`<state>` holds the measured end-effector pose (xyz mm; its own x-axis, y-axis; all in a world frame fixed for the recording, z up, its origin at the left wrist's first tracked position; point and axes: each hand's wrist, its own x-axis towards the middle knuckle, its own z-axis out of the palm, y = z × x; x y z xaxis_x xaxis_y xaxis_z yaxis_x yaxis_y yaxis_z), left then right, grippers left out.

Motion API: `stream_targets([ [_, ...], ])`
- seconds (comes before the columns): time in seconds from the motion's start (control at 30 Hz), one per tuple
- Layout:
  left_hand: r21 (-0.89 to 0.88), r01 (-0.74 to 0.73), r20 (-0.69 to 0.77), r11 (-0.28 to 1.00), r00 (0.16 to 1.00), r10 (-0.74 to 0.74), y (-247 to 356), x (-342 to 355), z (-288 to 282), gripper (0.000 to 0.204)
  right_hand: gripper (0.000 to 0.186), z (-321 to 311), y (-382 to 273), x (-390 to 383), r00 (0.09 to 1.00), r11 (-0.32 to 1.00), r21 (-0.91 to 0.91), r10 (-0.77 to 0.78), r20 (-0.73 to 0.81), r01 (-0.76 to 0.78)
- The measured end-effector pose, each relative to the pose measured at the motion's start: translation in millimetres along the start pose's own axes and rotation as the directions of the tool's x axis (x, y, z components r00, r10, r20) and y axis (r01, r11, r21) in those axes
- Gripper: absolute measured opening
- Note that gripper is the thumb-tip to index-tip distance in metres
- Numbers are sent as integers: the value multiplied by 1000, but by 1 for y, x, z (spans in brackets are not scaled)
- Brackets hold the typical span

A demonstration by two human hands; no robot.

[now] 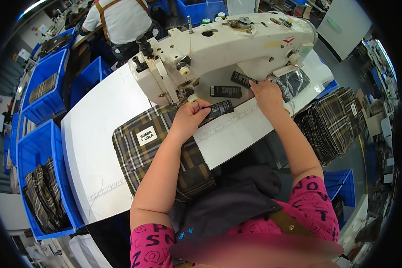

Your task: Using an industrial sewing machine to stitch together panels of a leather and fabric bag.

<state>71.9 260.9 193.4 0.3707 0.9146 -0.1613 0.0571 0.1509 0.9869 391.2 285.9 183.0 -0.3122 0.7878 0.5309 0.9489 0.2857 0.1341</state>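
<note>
A white sewing machine (219, 49) stands across the table. Close to its needle area, my left hand (186, 117) pinches a small black label (221, 108) with pale print. Beneath that hand and forearm lies a brown, black and white plaid fabric piece (152, 149) with a white patch (146, 135). Farther right, the closed fingers of my right hand (269, 96) are on the end of another black label (240, 79). Between the hands, a third black label (225, 91) rests flat under the machine arm. A clear plastic bag with dark contents (292, 84) lies beyond my right hand.
Stacked plaid pieces (332, 125) are at the table's right side. Blue bins (49, 178) with more plaid pieces line the left. A ruler strip (230, 123) runs along the white table (94, 116). Another person (118, 20) sits at the far left.
</note>
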Motion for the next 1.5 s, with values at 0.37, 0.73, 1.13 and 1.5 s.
stream_targets([
  [0.37, -281, 159, 11, 947, 987, -162, 27, -13, -5, 18, 27, -61, -72, -3, 848, 878, 141, -383, -366, 458],
  [0.73, -337, 84, -14, 938, 996, -94, 7, -8, -9, 8, 27, -44, -90, -27, 896, 187, 915, 344, 280, -358],
  [1.13, 65, -166, -83, 984, 982, 171, 10, -9, 9, 19, 17, -29, -86, -15, 919, 196, 899, 143, 368, -391],
  [1.5, 713, -217, -164, 667, 874, 459, -3, -4, -3, 21, 24, -44, -99, 6, 937, 559, 762, 84, 339, -326],
])
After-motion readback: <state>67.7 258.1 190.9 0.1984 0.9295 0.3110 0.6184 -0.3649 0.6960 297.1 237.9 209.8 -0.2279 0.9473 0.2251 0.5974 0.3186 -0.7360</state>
